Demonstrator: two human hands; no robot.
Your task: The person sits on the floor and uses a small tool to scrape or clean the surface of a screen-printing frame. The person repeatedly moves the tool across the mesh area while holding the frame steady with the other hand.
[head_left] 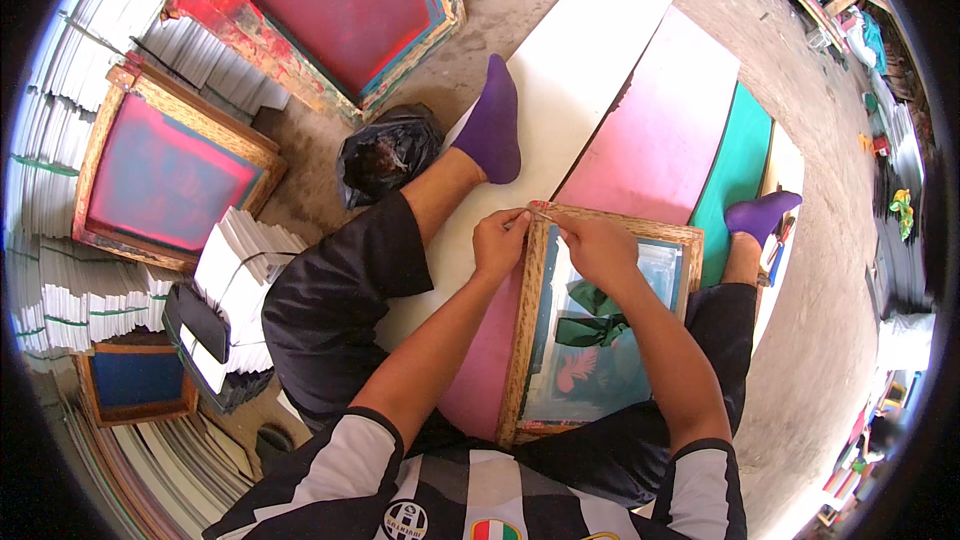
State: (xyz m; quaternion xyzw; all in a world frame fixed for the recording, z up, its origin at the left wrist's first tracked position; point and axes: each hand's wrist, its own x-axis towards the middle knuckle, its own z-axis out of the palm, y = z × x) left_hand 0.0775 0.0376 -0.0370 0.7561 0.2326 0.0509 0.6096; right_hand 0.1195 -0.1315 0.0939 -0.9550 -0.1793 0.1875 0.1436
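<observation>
A wooden-framed printing screen (517, 340) lies across my lap, with a blue-grey mesh that shows a pale pink figure. On the mesh rests a crumpled dark green cloth (587, 331), partly behind my right forearm. At the frame's far left corner my left hand (499, 246) is closed in a pinch. My right hand (603, 252) bends in over the same corner, its fingertips close to those of the left. Something small and thin seems to sit between the fingertips, too small to name.
White, pink and green boards (655, 125) lie under my outstretched legs. A black plastic bag (388, 155) stands by my left foot. Other framed screens (168, 175) lean at the left among tied paper stacks (235, 285). Pens or tools (780, 255) lie beside my right foot.
</observation>
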